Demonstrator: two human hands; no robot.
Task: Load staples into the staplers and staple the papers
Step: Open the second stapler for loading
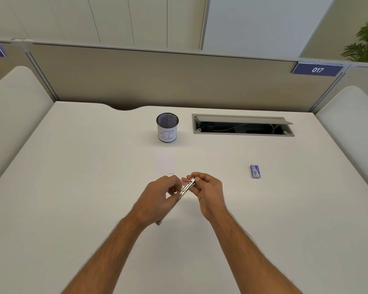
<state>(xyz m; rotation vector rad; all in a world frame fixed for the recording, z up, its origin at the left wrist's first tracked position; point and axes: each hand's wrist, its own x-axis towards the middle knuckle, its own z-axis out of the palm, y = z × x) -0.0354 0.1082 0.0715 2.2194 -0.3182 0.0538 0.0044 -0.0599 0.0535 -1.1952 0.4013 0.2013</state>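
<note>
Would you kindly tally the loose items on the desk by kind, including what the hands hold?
Stapler, held by the left hand and right hand: 1
Staple box: 1
Paper: 1
Mesh cup: 1
Total: 4

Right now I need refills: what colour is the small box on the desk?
Blue, with a pale label: the staple box, in the head view.

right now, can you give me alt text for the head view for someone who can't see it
Two bare hands, left hand and right hand, hold an opened metal stapler together over a white desk. A small blue staple box lies to the right, a sheet of white paper just beyond the hands, and a mesh cup farther back.
</note>
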